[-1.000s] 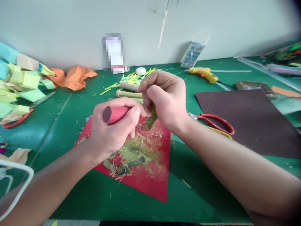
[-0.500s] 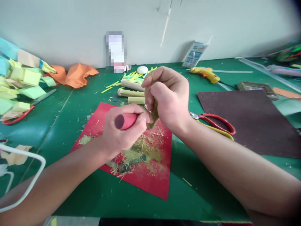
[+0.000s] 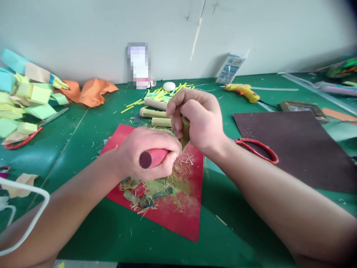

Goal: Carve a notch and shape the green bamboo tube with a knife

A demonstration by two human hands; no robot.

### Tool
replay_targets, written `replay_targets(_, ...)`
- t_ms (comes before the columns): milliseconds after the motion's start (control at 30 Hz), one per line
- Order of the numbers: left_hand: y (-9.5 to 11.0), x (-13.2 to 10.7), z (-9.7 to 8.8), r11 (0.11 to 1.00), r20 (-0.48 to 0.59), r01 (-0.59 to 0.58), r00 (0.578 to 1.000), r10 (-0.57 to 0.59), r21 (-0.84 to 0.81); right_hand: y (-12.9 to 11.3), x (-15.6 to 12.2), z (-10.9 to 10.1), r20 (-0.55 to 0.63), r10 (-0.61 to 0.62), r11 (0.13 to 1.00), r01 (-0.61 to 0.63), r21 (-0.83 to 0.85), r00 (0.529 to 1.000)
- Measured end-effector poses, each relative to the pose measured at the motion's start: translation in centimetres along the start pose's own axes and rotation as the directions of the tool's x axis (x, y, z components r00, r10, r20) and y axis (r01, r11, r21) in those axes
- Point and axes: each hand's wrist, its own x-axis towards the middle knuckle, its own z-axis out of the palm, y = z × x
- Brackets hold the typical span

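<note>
My left hand (image 3: 139, 149) is closed in a fist around the thick red handle (image 3: 158, 157) of a tool; its dark round butt points toward me and its working end is hidden. Against it, to the right, my right hand (image 3: 202, 123) curls around a short olive-brown tube (image 3: 185, 136), mostly covered by the fingers. The knuckles of my left hand meet the tube's lower end. Below both hands lies a red mat (image 3: 187, 219), strewn with greenish shavings, thin fibres and dust (image 3: 156, 188). Several pale tubes (image 3: 156, 113) lie just behind the hands.
Yellow and green strips (image 3: 158, 93) and a white egg-shaped piece (image 3: 169, 86) lie at the back. A yellow glue gun (image 3: 245, 92), a dark board (image 3: 290, 149) and red-handled scissors (image 3: 259, 150) are on the right. Folded papers (image 3: 33, 95) and another pair of scissors (image 3: 25, 140) lie left.
My left hand has moved slightly down and turned with the red handle. My right hand has tilted a little, still around the tube. The whole view has shifted slightly.
</note>
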Motion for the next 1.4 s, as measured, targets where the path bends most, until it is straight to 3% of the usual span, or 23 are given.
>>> replay_targets(200,-0.7,0.0,-0.6,0.993,0.042,-0.097,0.995,0.095,0.065,0.1,0.5,-0.4,0.142,-0.001,1.0,-0.001,0.013,0.99)
replay_targets(333,-1.3,-0.3,-0.9,0.985,0.136,-0.115,0.986,0.097,0.132,0.3,1.0,-0.8,0.259,-0.022,0.995,-0.004,0.098,0.966)
replay_targets(400,-1.3,-0.4,-1.1,0.98,0.087,-0.155,0.986,0.145,0.123,0.4,1.1,-1.0,0.292,-0.026,0.992,-0.012,0.127,0.956)
replay_targets(500,-1.0,-0.6,-1.3,0.98,-0.124,-0.185,0.973,0.194,0.074,0.6,1.2,-1.1,0.269,-0.016,0.99,-0.022,0.139,0.963)
replay_targets(600,-1.1,-0.8,-1.2,0.995,-0.272,-0.022,0.962,-0.004,-0.093,1.0,1.2,-1.2,0.249,-0.034,0.985,-0.01,0.173,0.968)
replay_targets(700,-1.8,-0.8,-0.7,0.905,-0.281,0.162,0.916,-0.287,-0.394,1.4,1.3,-1.5,0.282,-0.093,0.972,0.026,0.232,0.955)
replay_targets(767,-2.2,-0.7,-0.4,0.82,-0.284,0.194,0.874,-0.394,-0.538,1.6,1.5,-1.8,0.318,-0.127,0.96,0.036,0.277,0.94)
replay_targets(833,-2.1,-0.5,-0.2,0.779,-0.303,0.171,0.854,-0.422,-0.604,1.6,1.6,-2.2,0.335,-0.136,0.946,0.021,0.324,0.932)
replay_targets(1000,-0.8,-0.2,-0.3,0.758,-0.256,0.111,0.902,-0.349,-0.643,0.9,1.8,-2.4,0.265,-0.074,0.917,-0.039,0.397,0.961)
replay_targets(1133,-0.3,-0.5,-0.5,0.794,-0.269,0.037,0.93,-0.25,-0.607,1.1,1.8,-2.3,0.199,0.006,0.937,-0.075,0.34,0.98)
replay_targets(1200,-0.3,-0.6,-0.6,0.822,-0.251,0.064,0.936,-0.246,-0.567,1.4,1.8,-2.3,0.211,0.013,0.936,-0.085,0.34,0.977)
replay_targets(1300,-0.2,-0.6,-0.6,0.865,-0.296,0.105,0.914,-0.278,-0.491,1.5,1.8,-2.2,0.15,-0.016,0.922,-0.043,0.384,0.989)
replay_targets(1400,0.4,-0.5,-0.3,0.89,-0.417,0.099,0.857,-0.303,-0.444,0.8,1.6,-1.9,-0.024,-0.043,0.954,0.048,0.297,0.999)
